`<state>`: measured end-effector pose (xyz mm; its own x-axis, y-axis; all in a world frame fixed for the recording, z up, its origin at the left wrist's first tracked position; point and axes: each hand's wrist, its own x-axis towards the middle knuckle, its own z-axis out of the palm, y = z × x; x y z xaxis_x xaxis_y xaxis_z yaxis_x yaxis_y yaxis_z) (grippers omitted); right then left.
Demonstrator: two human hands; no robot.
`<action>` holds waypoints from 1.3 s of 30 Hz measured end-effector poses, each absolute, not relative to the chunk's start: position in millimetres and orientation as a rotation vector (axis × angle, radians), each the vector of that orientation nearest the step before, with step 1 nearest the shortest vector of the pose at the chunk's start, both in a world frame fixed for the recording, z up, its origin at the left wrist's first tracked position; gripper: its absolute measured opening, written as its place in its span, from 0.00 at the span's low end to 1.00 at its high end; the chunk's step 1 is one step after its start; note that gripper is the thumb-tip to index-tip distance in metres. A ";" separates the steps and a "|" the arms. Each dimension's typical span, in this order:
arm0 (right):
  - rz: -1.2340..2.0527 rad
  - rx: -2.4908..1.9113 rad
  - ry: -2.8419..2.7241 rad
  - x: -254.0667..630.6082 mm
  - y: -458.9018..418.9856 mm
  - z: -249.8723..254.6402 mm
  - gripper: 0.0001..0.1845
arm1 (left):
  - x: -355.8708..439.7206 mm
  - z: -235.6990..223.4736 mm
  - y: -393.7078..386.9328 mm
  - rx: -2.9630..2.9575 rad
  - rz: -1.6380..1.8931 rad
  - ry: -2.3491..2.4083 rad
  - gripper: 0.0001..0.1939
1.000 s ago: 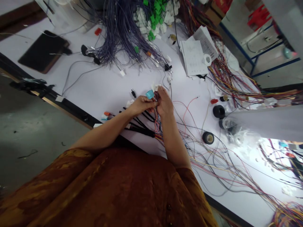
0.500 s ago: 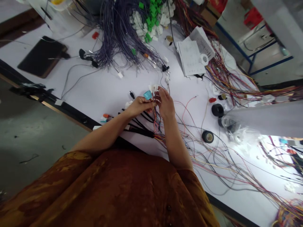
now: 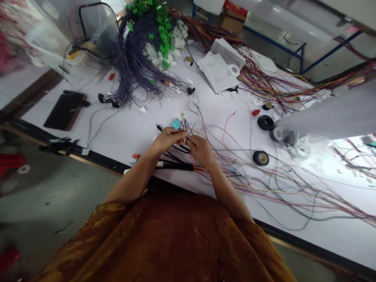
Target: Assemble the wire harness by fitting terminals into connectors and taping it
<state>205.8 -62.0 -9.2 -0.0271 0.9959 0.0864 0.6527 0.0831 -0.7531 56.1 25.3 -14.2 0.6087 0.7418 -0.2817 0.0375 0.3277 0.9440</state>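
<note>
Head-worn view, facing down — tilted, seemingly close

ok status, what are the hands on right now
Left hand and right hand pinching thin coloured wires at the fingertips. Teal connector just above left hand. Black wire bundle below hands. Loose wires spread rightward.

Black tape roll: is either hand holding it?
No, the black tape roll lies on the white table, apart from the left hand and right hand, which hold thin coloured wires.
</note>
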 end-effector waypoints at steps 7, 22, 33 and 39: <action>0.843 -1.464 -1.866 203.3 -68.2 -3.8 0.14 | 33.0 -4.7 15.2 1.128 0.474 0.839 0.17; 0.280 -2.365 -1.099 307.8 -194.7 4.1 0.18 | -1.5 -11.5 -5.4 1.352 0.702 1.186 0.13; 0.209 -2.200 -0.929 334.9 -193.2 24.8 0.12 | 5.6 4.9 -19.0 1.541 0.673 1.117 0.13; 1.038 -1.503 -0.957 229.6 -133.9 30.4 0.15 | 17.6 17.4 -32.9 1.659 0.666 1.061 0.13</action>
